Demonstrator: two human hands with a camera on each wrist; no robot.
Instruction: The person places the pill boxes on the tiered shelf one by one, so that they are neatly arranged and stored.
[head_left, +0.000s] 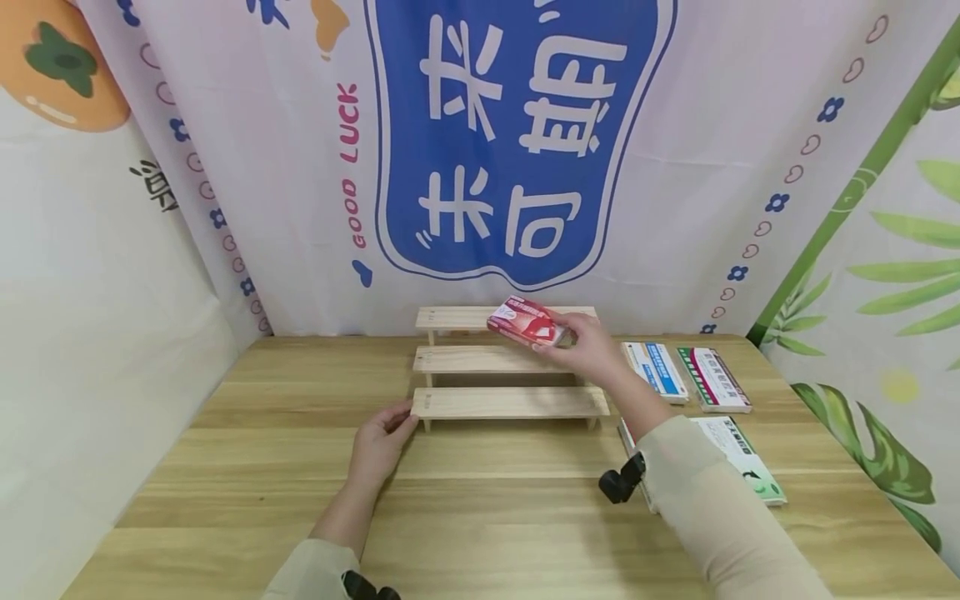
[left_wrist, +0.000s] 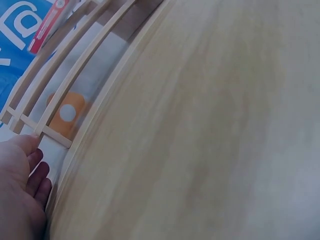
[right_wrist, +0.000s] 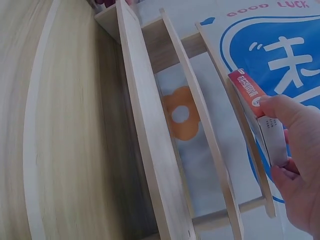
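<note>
"What's nearest?"

"The pale right sleeve [head_left: 735,517], coming in from the bottom edge, a black wrist device [head_left: 622,479] at its cuff. The left sleeve [head_left: 311,571] enters further left. Both are over a wood-grain table [head_left: 487,517]."

"And just beyond?"

"A green-and-white carton [head_left: 742,458], lying flat, partly hidden by the right sleeve. Across from it, the left hand's grip [head_left: 381,440] touches the left end of the lowest step [head_left: 510,402] of a three-step wooden display rack. Whether it pinches the wood, I can't tell; the left wrist view shows the other fingers loosely bent below."

"What's right of the rack?"

"Two more cartons lying flat, side by side: a blue-and-white carton [head_left: 656,372] and, outside it, a red-edged white carton [head_left: 714,379] with a green strip."

"The other hand?"

"The right hand's grip [head_left: 588,346] is clasped on a red-and-white carton [head_left: 527,321], thumb on the red face, fingertips at the lower edge."

"Where's that carton?"

"Tilted, by the middle step [head_left: 468,360] and top step [head_left: 453,318]. I can't tell whether it touches either."

"Farthest back?"

"A hanging printed cloth [head_left: 675,208] with a blue panel, white characters and 'GOOD LUCK' in pink."
</note>
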